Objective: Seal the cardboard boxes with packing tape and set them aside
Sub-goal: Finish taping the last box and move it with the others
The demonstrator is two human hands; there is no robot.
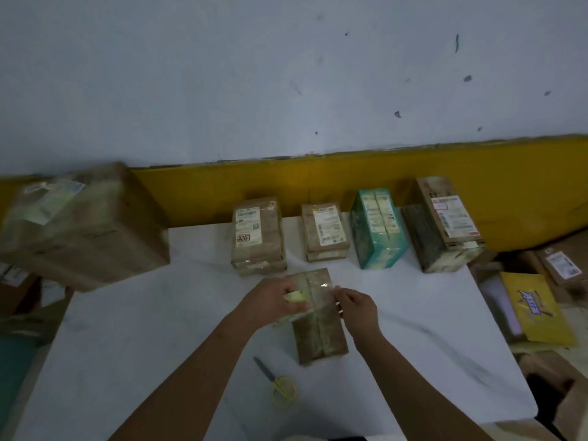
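Right in the middle of the white table [127, 345] sits the small brown cardboard box [321, 338] — a plain rectangular block, long side running 12 to 6, with a glossy strip down its centre seam. Both hands are at its far end. The left hand [270, 302] comes in from 9 o'clock with its fingers curled round something pale yellow-green. I take that for the tape roll [296, 296], though it's too blurry to swear to. The right hand [358, 305], at 3 o'clock of the box, pinches the free end of the clear tape [318, 289], so a shiny see-through band lies crosswise over the top between the two hands. At 7 o'clock from the box, well apart from it, scissors [276, 381] lie flat on the table, with dark blades and yellow-green loop handles. Along the 12 o'clock edge stands a row of four parcels: a labelled brown box [258, 238], a smaller brown box [324, 233], a teal box [377, 229] and a taller brown box [445, 224], all with a taped sheen. A big brown carton [82, 227] with a pale label sits at 10 o'clock — and off the table at 3 o'clock lies a flat yellow mailer [537, 310].
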